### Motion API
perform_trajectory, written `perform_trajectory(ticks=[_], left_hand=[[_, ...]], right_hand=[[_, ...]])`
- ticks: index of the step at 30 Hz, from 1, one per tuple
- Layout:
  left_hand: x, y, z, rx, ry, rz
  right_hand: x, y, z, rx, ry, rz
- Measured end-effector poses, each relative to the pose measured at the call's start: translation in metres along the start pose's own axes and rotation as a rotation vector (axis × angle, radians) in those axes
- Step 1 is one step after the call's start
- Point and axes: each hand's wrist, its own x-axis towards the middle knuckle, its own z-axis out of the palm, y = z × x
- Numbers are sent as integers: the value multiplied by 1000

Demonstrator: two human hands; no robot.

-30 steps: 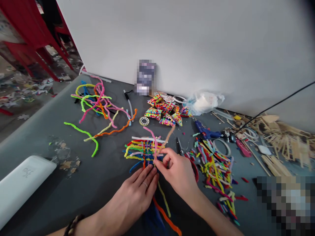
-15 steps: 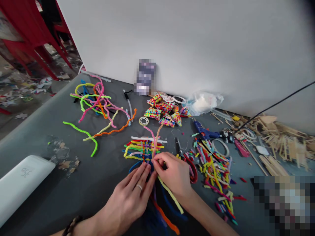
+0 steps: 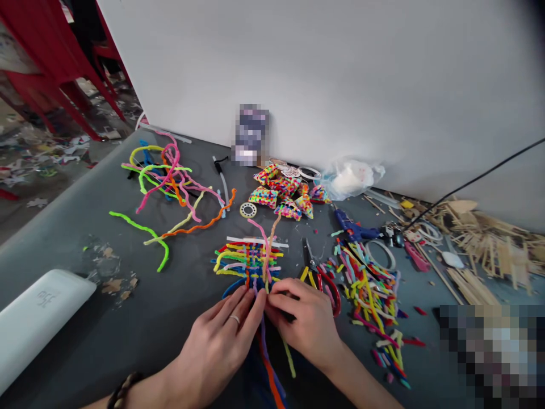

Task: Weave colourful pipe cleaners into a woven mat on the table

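Note:
A small woven patch of fuzzy pipe cleaners [image 3: 238, 257] in many colours lies in front of me, loose strands fanning out. At its near edge my left hand [image 3: 225, 338] presses its fingertips and thumb together around the lower strands. My right hand [image 3: 306, 321] pinches a pale yellow pipe cleaner close to the same edge; that strand's tail [image 3: 289, 358] hangs below the fingers. An orange pipe cleaner [image 3: 275, 383] and a purple one trail toward me between both hands. Pink and tan strands stick up beyond the patch. My fingers hide where the strands cross.
Scissors [image 3: 319, 272] and a pile of cut pipe cleaner bits [image 3: 370, 289] lie to the right, near a blue glue gun [image 3: 353, 227]. Multicoloured woven pouches [image 3: 285, 187] sit behind. Long pipe cleaners [image 3: 174, 170] and a white power bank [image 3: 46, 324] are on the left.
My right hand has shifted slightly down, toward me, and its yellow strand's tail has swung left. My left hand has moved a little nearer me. The orange tail hangs straighter.

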Motion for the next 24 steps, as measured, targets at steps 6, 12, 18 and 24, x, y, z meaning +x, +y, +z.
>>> perform_trajectory(ticks=[6,12,18,24], left_hand=[[4,-7,-3,26,-30,-8],[6,-7,-7,76,22,27],[3,-6,-7,72,24,-6],[3,-10,-5,29,-17,-26]], right_hand=[[-1,-1,5,-73,-56,-51],[-3,-4,8,-185,25,-152],[-5,-14,9,-418,69,-419],[-5,-18,15,-437,62,-429]])
